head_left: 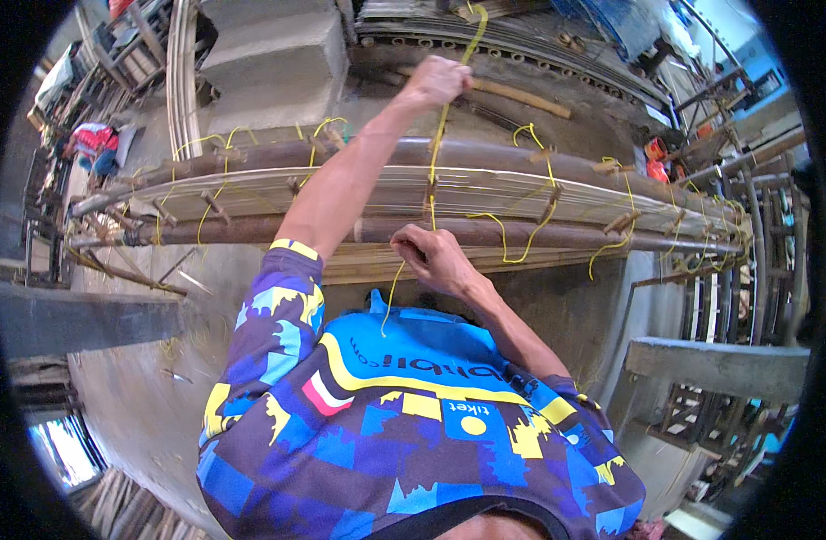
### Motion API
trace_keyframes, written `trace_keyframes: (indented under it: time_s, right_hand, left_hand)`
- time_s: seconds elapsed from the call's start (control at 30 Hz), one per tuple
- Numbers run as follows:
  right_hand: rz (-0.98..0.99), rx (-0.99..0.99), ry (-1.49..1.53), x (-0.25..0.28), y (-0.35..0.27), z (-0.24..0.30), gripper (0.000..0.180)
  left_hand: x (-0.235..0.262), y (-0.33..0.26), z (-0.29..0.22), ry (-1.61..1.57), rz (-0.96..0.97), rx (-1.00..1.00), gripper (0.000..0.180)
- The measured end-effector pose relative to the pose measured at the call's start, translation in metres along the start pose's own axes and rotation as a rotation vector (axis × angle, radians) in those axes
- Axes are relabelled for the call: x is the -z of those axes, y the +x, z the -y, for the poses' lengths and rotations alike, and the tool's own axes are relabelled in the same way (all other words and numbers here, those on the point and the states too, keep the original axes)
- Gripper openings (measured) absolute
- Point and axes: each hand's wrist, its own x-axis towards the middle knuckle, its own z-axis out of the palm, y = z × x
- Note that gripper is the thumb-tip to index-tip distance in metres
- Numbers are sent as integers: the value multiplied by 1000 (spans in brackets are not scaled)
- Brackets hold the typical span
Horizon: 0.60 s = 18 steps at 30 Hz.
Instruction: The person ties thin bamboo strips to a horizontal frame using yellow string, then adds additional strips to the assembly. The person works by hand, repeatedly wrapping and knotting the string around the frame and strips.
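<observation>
Left hand: I see my left hand (438,81) raised far out, fist closed around the yellow cord (442,135), pulling it taut.
Right hand: my right hand (433,256) sits near my chest, fingers pinched shut on the same cord lower down; fingertips hard to make out.
Cord: runs straight between my two hands, crosses the bamboo bundle (485,193); loose tail hangs below the right hand over my shirt (413,405); top end goes past the left fist, cut off at the frame edge.
Bundle: flat pale slats clamped between dark round poles (566,237), lying crosswise in front of me.
Other ties: more yellow loops with short wooden pegs (622,220) along the bundle; knots too small to read.
Surroundings: concrete floor (134,396) below; right side is metal racks (728,297), bent by the lens.
</observation>
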Motion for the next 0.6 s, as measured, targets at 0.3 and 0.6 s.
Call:
trace_keyframes:
  time_s: [0.3, 0.6]
  right_hand:
    - [-2, 35, -16, 3, -2, 7, 16]
    - [-157, 212, 58, -5, -3, 2, 6]
  left_hand:
    - [-24, -4, 28, 397, 118, -62, 22]
    - [-6, -16, 12, 235, -345, -242, 23]
